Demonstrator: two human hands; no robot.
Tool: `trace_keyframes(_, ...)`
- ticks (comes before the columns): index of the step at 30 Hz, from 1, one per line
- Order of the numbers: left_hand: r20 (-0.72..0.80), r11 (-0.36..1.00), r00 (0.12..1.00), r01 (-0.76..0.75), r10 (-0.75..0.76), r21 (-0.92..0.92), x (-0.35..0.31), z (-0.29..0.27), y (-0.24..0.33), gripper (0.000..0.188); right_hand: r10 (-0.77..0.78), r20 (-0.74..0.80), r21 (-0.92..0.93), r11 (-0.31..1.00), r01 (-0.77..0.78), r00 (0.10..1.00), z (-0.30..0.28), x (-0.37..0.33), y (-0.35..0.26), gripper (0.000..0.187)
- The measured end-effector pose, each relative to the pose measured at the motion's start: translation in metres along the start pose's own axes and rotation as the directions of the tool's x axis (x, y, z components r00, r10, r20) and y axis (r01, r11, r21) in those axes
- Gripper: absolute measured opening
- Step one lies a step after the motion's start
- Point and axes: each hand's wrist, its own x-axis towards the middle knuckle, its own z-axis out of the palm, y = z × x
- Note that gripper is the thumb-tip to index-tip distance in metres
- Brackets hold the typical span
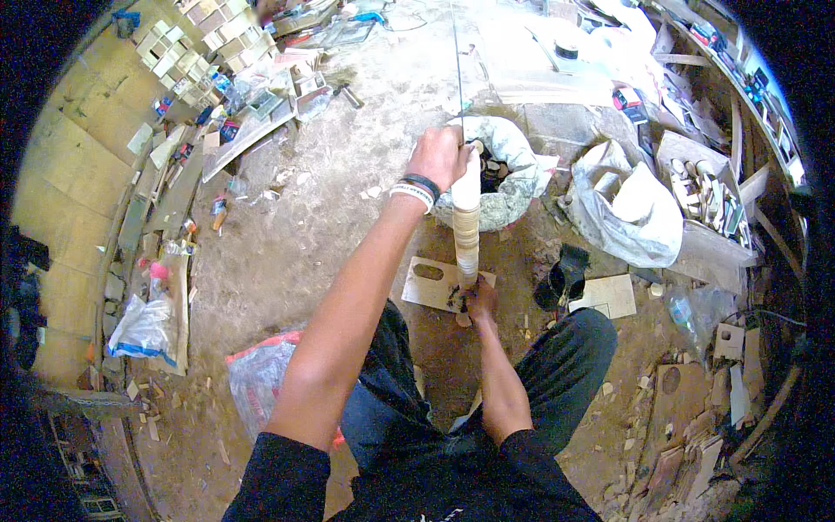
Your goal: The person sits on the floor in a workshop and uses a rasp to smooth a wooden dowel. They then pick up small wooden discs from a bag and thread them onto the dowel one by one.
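A long stack of pale round wooden discs [467, 222] stretches away from me between my two hands. At its far end my left hand [439, 158] is closed around the top discs. A thin dark rod or wire [457, 65] runs on beyond that hand, in line with the stack. My right hand [481, 301] closes on the near end of the stack, its fingers partly hidden. Just under that end, a wooden board with an oval hole [428, 273] lies on the ground. Beside the stack's far part sits a whitish sack with its rim rolled down [513, 139], dark inside with a few pale pieces.
Right of the rolled sack, a white sack [626, 217] holds wood pieces, beside a crate of offcuts [704, 187]. A black object [565, 277] and a flat board [604, 297] lie by my right knee. Plastic bags [143, 326] and stacked wooden blocks [228, 30] are at left.
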Motion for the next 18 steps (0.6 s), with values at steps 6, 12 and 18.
trace_keyframes(6, -0.026, 1.0, 0.999, -0.027, 0.027, 0.005, -0.004, -0.004, -0.003, 0.019, -0.041, -0.027, 0.22, 0.974, 0.046, 0.999, 0.009, 0.007, -0.008, 0.043)
trace_keyframes(12, -0.044, 1.0, 0.999, -0.027, 0.027, 0.003, -0.007, 0.001, -0.008, 0.018, -0.074, -0.093, 0.239, 0.966, 0.094, 0.993, 0.03, 0.014, 0.011, 0.046)
trace_keyframes(18, -0.068, 0.998, 0.997, -0.049, 0.047, -0.029, -0.009, 0.003, -0.006, 0.021, -0.06, -0.111, 0.12, 0.99, 0.073, 0.992, 0.031, 0.015, 0.02, 0.05)
